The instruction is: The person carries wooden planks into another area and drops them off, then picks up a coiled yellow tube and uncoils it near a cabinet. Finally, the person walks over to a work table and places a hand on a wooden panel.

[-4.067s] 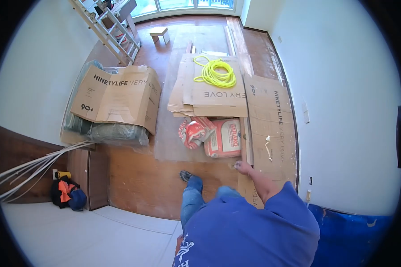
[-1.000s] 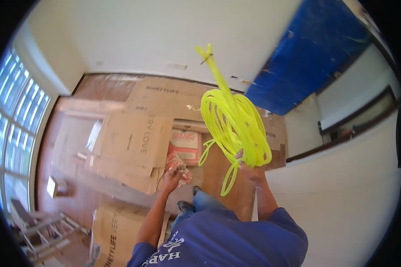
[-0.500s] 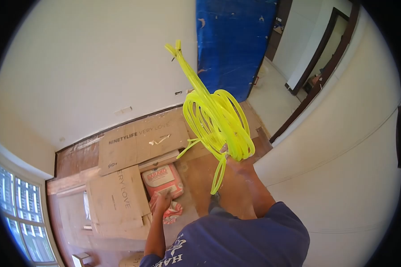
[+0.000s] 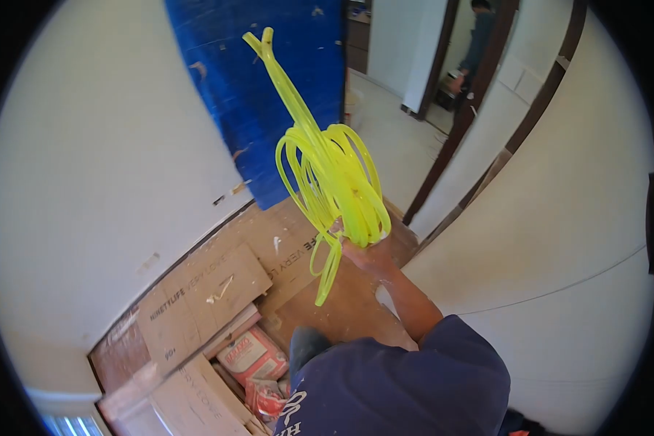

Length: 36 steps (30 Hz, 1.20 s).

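My right hand (image 4: 368, 256) is closed around the lower end of a coiled bright yellow-green hose (image 4: 352, 200), held up in front of me. Its loops hang in an oval above my fist. Two cut ends stick up together at the top left, forming a small fork, while a shorter loop dangles below the hand. Some of my fingers are hidden behind the coils. My left hand is out of view.
A tall blue panel (image 4: 269, 94) stands beyond the hose against the wall. To its right is a dark-framed doorway, with a person (image 4: 479, 43) beyond. Cardboard sheets (image 4: 203, 291) cover the floor, beside a red-and-white bag (image 4: 251, 354). A white wall (image 4: 545, 240) rises at my right.
My view has swung to the right, and the doorway now shows more fully with a person in it. The hose stays in my right hand. My left hand has gone out of view.
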{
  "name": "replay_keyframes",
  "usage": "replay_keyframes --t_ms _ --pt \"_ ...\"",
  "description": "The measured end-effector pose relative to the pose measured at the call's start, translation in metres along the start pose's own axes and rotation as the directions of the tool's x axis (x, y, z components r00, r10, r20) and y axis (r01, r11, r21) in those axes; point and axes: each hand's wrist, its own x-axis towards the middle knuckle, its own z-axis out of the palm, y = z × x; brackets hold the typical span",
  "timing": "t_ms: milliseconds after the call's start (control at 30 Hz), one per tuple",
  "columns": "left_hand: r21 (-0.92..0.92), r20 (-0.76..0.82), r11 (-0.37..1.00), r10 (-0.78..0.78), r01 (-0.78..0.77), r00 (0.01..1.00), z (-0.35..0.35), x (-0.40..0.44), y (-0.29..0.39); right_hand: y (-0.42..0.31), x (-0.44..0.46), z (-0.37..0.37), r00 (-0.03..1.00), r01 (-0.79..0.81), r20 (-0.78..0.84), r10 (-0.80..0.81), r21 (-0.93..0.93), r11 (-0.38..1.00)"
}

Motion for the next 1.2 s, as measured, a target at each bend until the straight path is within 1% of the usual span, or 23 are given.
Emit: replay_keyframes --t_ms 67,267,367,400,433,467,500,533,567,600,633,667,700,733,767,800,833,900,967,1067,1100,1167,1200 --pt "-0.02 0.03 1.0 0.02 -0.019 0.999 0.009 0.033 0.044 0.014 0.034 -0.015 0.998 0.067 -0.006 -0.067 -0.021 0.998" --pt "-0.076 0.063 0.997 -0.014 0.018 0.998 0.014 0.13 0.181 0.085 0.135 -0.064 0.97 0.162 -0.132 -0.204 -0.277 0.947" --pt "-0.186 0.066 0.983 0.008 0.005 0.998 -0.024 0.19 0.247 0.105 0.201 -0.073 0.969 0.054 -0.189 -0.157 -0.46 0.886" --pt "-0.248 0.068 0.969 0.036 -0.018 0.997 -0.038 0.208 0.276 0.115 0.218 -0.077 0.96 0.054 -0.223 -0.17 -0.447 0.893" --pt "0.245 0.196 0.845 0.437 -0.475 0.878 -0.059 0.24 0.325 0.128 0.236 -0.082 0.949 0.056 -0.258 -0.184 -0.436 0.898" --pt "0.618 0.287 0.326 0.754 -0.716 0.591 -0.08 0.27 0.378 0.137 0.254 -0.086 0.936 0.055 -0.294 -0.194 -0.423 0.905" --pt "0.1 -0.097 0.964 0.256 -0.246 0.962 -0.061 0.28 0.418 0.136 0.247 -0.112 0.919 0.091 -0.291 -0.265 -0.498 0.862" --pt "0.177 -0.082 0.923 0.36 -0.342 0.929 -0.073 0.297 0.475 0.137 0.273 -0.107 0.911 0.098 -0.273 -0.31 -0.587 0.804" --pt "0.444 -0.09 0.606 0.763 -0.66 0.64 -0.074 0.319 0.526 0.141 0.284 -0.11 0.905 0.079 -0.294 -0.307 -0.594 0.801" --pt "0.397 -0.059 0.573 0.796 -0.717 0.603 -0.071 0.345 0.582 0.146 0.296 -0.113 0.899 0.059 -0.315 -0.304 -0.601 0.797" --pt "0.474 0.027 0.663 0.647 -0.58 0.762 -0.073 0.358 0.641 0.152 0.306 -0.119 0.892 0.02 -0.372 -0.255 -0.533 0.846" --pt "0.365 0.037 0.648 0.707 -0.668 0.706 -0.055 0.365 0.693 0.159 0.316 -0.126 0.883 -0.015 -0.422 -0.204 -0.461 0.887" --pt "0.303 0.067 0.624 0.74 -0.721 0.669 -0.026 0.34 0.756 0.165 0.326 -0.134 0.887 -0.016 -0.403 -0.227 -0.517 0.856" --pt "0.356 0.127 0.496 0.814 -0.792 0.567 0.023 0.268 0.821 0.168 0.316 -0.16 0.885 -0.003 -0.387 -0.258 -0.56 0.829" --pt "0.188 0.221 0.45 0.847 -0.873 0.484 0.055 0.232 0.881 0.175 0.332 -0.165 0.892 -0.004 -0.359 -0.273 -0.612 0.791" --pt "0.11 0.218 0.371 0.896 -0.922 0.387 0.093 0.201 0.925 0.186 0.341 -0.175 0.893 0.007 -0.321 -0.317 -0.692 0.722" --pt "-0.229 0.253 0.39 0.909 -0.892 0.332 0.134 0.184 0.963 0.202 0.352 -0.188 0.893 0.019 -0.278 -0.355 -0.763 0.646" --pt "-0.315 0.407 0.323 0.895 -0.892 0.18 0.198 0.091 1.038 0.219 0.373 -0.208 0.889 0.033 -0.254 -0.382 -0.794 0.607" --pt "-0.391 0.489 0.192 0.872 -0.9 -0.027 0.262 0.028 1.082 0.23 0.385 -0.237 0.877 0.042 -0.307 -0.37 -0.718 0.695" --pt "-0.624 0.509 0.243 0.847 -0.742 -0.151 0.343 -0.045 1.153 0.25 0.423 -0.263 0.837 0.046 -0.394 -0.379 -0.641 0.766" --pt "-0.687 0.501 0.265 0.847 -0.676 -0.178 0.369 -0.059 1.172 0.26 0.431 -0.278 0.865 0.02 -0.339 -0.371 -0.716 0.698" --pt "-0.708 0.533 0.345 0.833 -0.616 -0.146 0.414 -0.086 1.204 0.282 0.448 -0.314 0.913 -0.022 -0.238 -0.331 -0.84 0.542" --pt "-0.712 0.556 0.392 0.821 -0.583 -0.127 0.438 -0.093 1.219 0.294 0.46 -0.33 0.897 0.016 -0.212 -0.388 -0.861 0.509"
